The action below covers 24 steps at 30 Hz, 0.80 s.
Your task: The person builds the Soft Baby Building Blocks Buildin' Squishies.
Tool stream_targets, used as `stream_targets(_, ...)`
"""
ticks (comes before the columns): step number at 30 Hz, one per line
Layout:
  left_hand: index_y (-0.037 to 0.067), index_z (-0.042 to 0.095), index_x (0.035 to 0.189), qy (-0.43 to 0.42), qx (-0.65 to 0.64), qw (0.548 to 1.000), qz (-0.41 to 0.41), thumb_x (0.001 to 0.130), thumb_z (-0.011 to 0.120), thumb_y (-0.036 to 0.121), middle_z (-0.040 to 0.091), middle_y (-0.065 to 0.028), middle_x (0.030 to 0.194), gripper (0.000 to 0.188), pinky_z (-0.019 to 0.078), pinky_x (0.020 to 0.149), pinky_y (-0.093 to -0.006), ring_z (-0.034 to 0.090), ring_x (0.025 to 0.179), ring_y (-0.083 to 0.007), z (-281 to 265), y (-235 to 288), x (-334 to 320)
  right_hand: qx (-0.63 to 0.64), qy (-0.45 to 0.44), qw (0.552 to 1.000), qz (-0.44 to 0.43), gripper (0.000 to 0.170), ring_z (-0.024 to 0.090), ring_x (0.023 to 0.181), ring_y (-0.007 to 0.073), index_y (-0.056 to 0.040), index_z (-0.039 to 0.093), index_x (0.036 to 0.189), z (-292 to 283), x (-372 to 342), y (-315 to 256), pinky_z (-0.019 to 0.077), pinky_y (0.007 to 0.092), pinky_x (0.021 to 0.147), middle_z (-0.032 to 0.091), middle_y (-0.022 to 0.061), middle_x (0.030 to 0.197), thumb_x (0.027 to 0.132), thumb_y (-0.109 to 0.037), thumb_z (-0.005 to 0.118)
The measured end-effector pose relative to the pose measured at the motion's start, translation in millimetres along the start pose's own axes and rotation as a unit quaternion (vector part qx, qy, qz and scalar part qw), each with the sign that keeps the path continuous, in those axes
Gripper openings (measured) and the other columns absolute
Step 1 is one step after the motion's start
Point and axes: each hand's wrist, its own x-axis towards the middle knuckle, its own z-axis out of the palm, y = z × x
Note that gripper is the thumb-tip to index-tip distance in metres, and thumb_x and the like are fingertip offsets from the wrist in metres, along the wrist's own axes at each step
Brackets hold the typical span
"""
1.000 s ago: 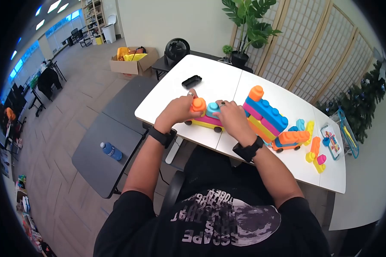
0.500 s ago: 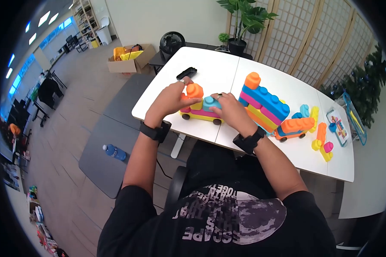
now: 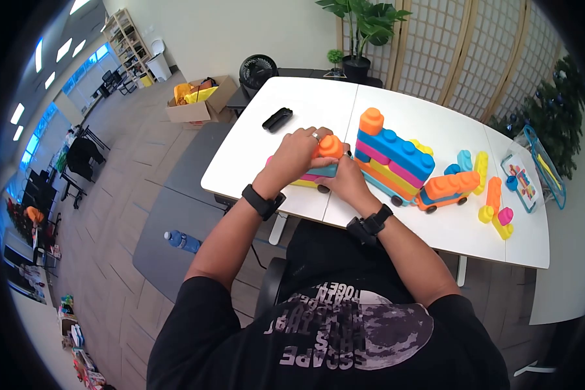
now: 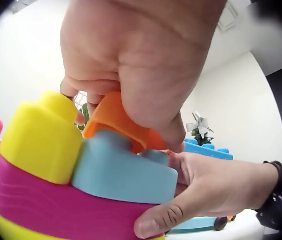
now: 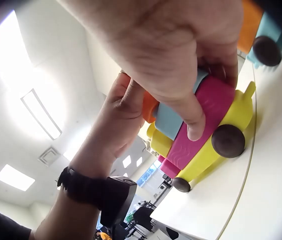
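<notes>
My left hand pinches an orange toy block between thumb and fingers. In the left wrist view the orange block sits tilted over the studs of a light blue block. Beside that stands a yellow block, and both rest on a long magenta block. The magenta block rides on a yellow wheeled base with dark wheels. My right hand grips the near end of this block car, its thumb pressed along the magenta side in the right wrist view.
To the right stands a tall stack of blue, magenta and yellow blocks on wheels, joined to an orange-topped car. Loose blocks and a picture package lie farther right. A black case lies behind my left hand.
My left hand has lifted the orange block off the yellow block and shifted it right, over the light blue one. My right hand stays at the car's right end.
</notes>
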Motion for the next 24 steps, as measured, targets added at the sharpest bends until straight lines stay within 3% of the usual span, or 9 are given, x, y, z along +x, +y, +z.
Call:
stream_targets(2,0.002,0.066,0.136,0.021,0.021,0.999,0.013,0.091,0.087,0.041,0.072,-0.019,0.116,0.062,0.0568,0.092,-0.0472,0.069,0.107,-0.0411,3,3,-6,0.0,-0.018,1.0,-0.022,0.073,0.076,0.111,0.0394,0.0024,0.056,0.139,0,0,2,0.0613,0.0453,0.096,0.077,0.0226,0.118,0.081,-0.017,0.097)
stream_targets(5,0.002,0.065,0.137,-0.015,0.019,0.999,-0.035,0.091,0.086,0.044,0.071,-0.0195,0.117,0.065,0.0561,0.092,-0.0479,0.068,0.107,-0.0409,-2,7,-6,0.021,-0.039,0.999,-0.005,0.073,0.075,0.115,0.0378,0.0032,0.056,0.14,-3,-3,-5,0.0608,0.0456,0.097,0.07,0.0247,0.135,0.083,-0.017,0.096)
stream_targets(8,0.001,0.066,0.136,-0.054,-0.001,0.997,-0.046,0.092,0.084,0.048,0.07,-0.0199,0.115,0.067,0.0553,0.093,-0.0484,0.068,0.108,-0.0403,-10,1,-2,0.032,-0.011,0.999,-0.041,0.076,0.071,0.125,0.0406,0.0026,0.052,0.148,9,-1,6,0.0586,0.0468,0.103,0.058,0.0253,0.151,0.086,-0.016,0.092)
stream_targets(11,0.001,0.067,0.135,-0.072,0.017,0.997,-0.027,0.092,0.083,0.05,0.07,-0.0205,0.114,0.067,0.0547,0.094,-0.0487,0.067,0.108,-0.0404,-6,-6,-3,0.049,0.168,0.975,-0.136,0.08,0.063,0.135,0.0439,0.0017,0.044,0.159,18,-17,1,0.0533,0.0486,0.113,0.057,0.0277,0.149,0.092,-0.013,0.085)
stream_targets(14,0.0,0.068,0.134,-0.039,0.026,0.999,-0.005,0.094,0.081,0.05,0.069,-0.0211,0.113,0.065,0.0544,0.094,-0.0487,0.067,0.107,-0.0406,0,-8,-9,-0.038,0.147,0.96,-0.233,0.085,0.056,0.14,0.0458,-0.004,0.038,0.167,0,-22,-4,0.0494,0.0478,0.118,0.052,0.026,0.153,0.094,-0.013,0.08)
stream_targets(15,0.0,0.067,0.135,-0.04,0.018,0.999,-0.007,0.095,0.081,0.049,0.069,-0.0211,0.113,0.065,0.0543,0.094,-0.0485,0.067,0.107,-0.0409,1,-9,-11,-0.072,0.171,0.952,-0.244,0.078,0.062,0.131,0.042,-0.0065,0.043,0.164,1,-23,-5,0.0524,0.0455,0.113,0.058,0.0224,0.145,0.095,-0.012,0.078)
stream_targets(18,-0.001,0.064,0.136,-0.027,-0.011,1.0,-0.011,0.096,0.08,0.046,0.068,-0.0214,0.113,0.063,0.0541,0.094,-0.0482,0.066,0.107,-0.0417,-4,-4,-14,-0.021,0.16,0.961,-0.226,0.069,0.064,0.126,0.0387,-0.0067,0.05,0.16,-1,-20,0,0.0541,0.0459,0.108,0.063,0.019,0.139,0.096,-0.009,0.075)
stream_targets(24,0.0,0.061,0.128,0.013,-0.028,0.999,-0.007,0.093,0.085,0.038,0.067,-0.0223,0.114,0.057,0.0551,0.092,-0.0487,0.067,0.106,-0.0439,1,-11,-18,-0.056,0.138,0.966,-0.21,0.06,0.067,0.119,0.0356,-0.0085,0.058,0.154,-3,-23,-2,0.0583,0.0447,0.099,0.066,0.0153,0.126,0.096,-0.008,0.074)
